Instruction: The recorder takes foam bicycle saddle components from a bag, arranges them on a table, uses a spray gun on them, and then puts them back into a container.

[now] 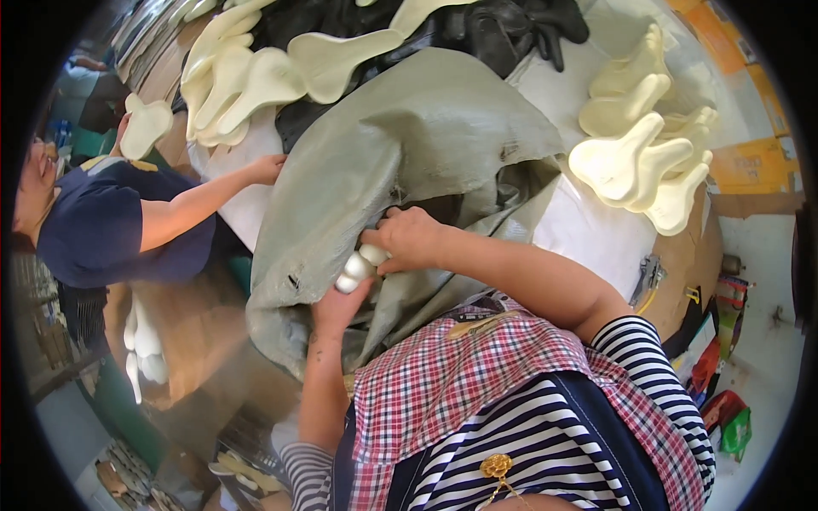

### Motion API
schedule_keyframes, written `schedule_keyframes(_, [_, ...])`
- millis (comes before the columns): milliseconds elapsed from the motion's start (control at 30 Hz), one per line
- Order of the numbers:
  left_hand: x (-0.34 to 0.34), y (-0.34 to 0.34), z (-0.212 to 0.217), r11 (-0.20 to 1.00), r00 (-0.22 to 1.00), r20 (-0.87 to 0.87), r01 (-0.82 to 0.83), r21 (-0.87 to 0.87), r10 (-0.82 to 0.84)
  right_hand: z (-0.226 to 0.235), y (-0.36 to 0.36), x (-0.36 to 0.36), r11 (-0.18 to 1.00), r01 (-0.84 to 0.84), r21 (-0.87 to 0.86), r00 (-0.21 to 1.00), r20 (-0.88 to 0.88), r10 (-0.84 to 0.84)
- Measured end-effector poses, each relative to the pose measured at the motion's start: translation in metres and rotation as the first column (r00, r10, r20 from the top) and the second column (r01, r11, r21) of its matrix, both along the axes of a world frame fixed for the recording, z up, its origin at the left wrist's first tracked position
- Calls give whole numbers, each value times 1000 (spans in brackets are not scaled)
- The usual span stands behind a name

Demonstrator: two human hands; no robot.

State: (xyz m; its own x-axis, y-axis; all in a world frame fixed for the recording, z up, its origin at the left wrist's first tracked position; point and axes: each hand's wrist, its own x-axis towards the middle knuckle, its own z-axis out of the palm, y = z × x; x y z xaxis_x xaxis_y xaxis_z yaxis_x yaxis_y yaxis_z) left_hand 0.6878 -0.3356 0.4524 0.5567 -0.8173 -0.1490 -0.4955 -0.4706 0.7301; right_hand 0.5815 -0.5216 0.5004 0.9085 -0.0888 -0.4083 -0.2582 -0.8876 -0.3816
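Observation:
A large grey-green sack point(426, 145) lies open on the white table point(588, 230) in front of me. My right hand point(407, 238) and my left hand point(341, 308) are both closed on a small white cylindrical piece point(358, 266) at the sack's lower edge. Black material point(443, 209) shows inside the sack's mouth just above my right hand. Cream-coloured saddle-shaped mouldings point(635, 162) are piled to the right of the sack.
More cream mouldings point(247, 77) and black pieces point(503, 25) lie at the far side of the table. A person in a dark blue top point(111, 226) stands at the left, one hand on the table. Packets point(724, 375) lie at the right.

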Motion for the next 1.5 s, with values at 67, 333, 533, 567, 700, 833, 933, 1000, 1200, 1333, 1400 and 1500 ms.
schedule_keyframes(67, [12, 14, -17, 996, 992, 112, -59, 62, 51, 14, -11, -23, 995, 92, 30, 986, 137, -96])
schedule_keyframes(333, [19, 22, -33, 962, 967, 40, -244, -121, 251, 163, -125, -170, 834, 197, 515, 303, 777, -552])
schedule_keyframes(533, [5, 14, -19, 939, 903, 260, -319, -126, 342, 225, -178, -383, 666, 391, 635, 420, 520, -744])
schedule_keyframes(567, [1, 13, -19, 935, 883, 307, -329, -133, 355, 221, -183, -404, 661, 387, 643, 417, 517, -747])
schedule_keyframes(700, [-14, 5, -18, 904, 783, 480, -424, -54, 396, 168, -210, -459, 618, 632, 467, 644, 126, -754])
schedule_keyframes(833, [-22, 10, -20, 903, 856, 313, -429, -14, 412, 126, -238, -507, 682, 682, 263, 715, -45, -697])
schedule_keyframes(933, [-41, -8, -17, 905, 879, 290, -418, 81, 380, 121, -256, -541, 722, 675, 154, 734, -42, -677])
schedule_keyframes(1000, [-51, -12, -8, 864, 838, 378, -478, 160, 393, 137, -239, -509, 688, 722, -79, 692, 43, -721])
schedule_keyframes(1200, [-46, 2, -3, 930, 872, 352, -367, 8, 341, 126, -133, -288, 821, 382, 424, 753, 372, -542])
schedule_keyframes(1333, [-40, -4, 0, 954, 915, 270, -291, -70, 299, 25, -51, -129, 511, 128, 850, 719, 275, -638])
schedule_keyframes(1400, [-35, 6, -12, 961, 935, 229, -248, -120, 270, -26, -19, -65, 609, 107, 786, 768, 324, -553])
schedule_keyframes(1500, [-36, 11, -9, 977, 970, 157, -162, -142, 184, -86, -10, -33, 888, 406, 216, 901, 71, -429])
